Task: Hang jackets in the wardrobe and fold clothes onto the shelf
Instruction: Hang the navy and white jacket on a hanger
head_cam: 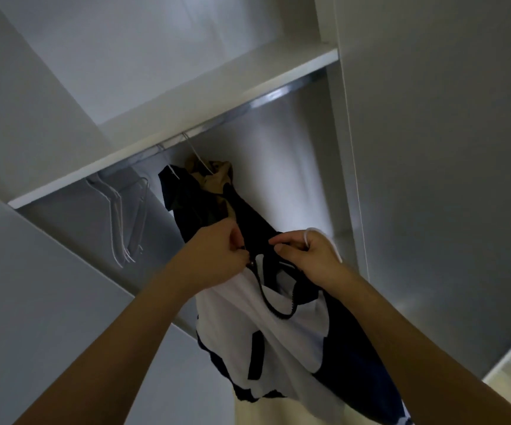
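Observation:
A navy and white zip jacket [284, 326] hangs in front of me, below the wardrobe rail [266, 101]. My left hand [217, 259] pinches the jacket's left front edge near the zipper top. My right hand [306, 256] grips the collar together with a white hanger [321, 237], whose hook loops over my fingers. Behind them a dark jacket [186, 194] and a tan garment [217, 179] hang from the rail on white hangers.
Several bare white hangers [125, 222] hang at the rail's left end. A white shelf [186, 118] lies above the rail. The wardrobe's side panel [431, 179] stands at the right. Free rail shows to the right of the hung clothes.

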